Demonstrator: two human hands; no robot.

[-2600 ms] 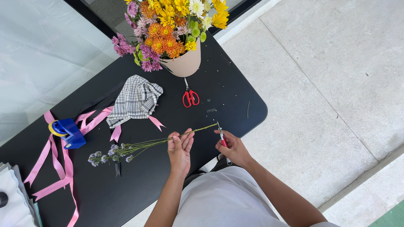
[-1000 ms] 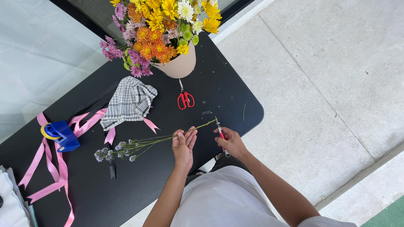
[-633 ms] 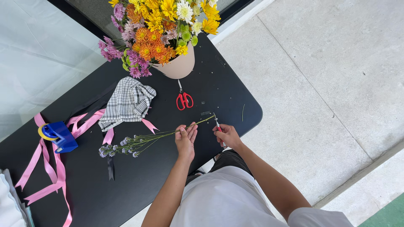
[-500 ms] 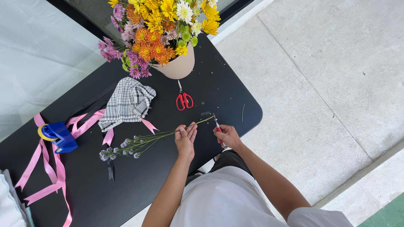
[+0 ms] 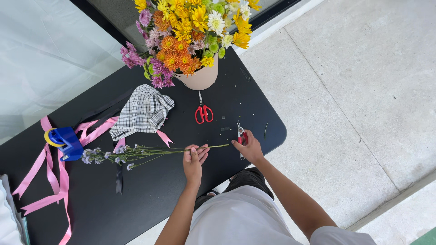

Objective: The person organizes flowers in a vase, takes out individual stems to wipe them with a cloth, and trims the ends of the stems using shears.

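Head view showed my left hand (image 5: pixel 194 159) pinching the flower stem (image 5: pixel 172 150) flat on the black table (image 5: pixel 150 199), my right hand (image 5: pixel 247 146) closed around the snips (image 5: pixel 240 136) by its cut end; holding the stem steady looked wise.

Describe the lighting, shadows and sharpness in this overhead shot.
Head view: soft, even daylight, no glare on the black table; only faint shadows under the left hand and right hand; the flower stem and red scissors look sharp; slight wide-angle stretch at the edges.
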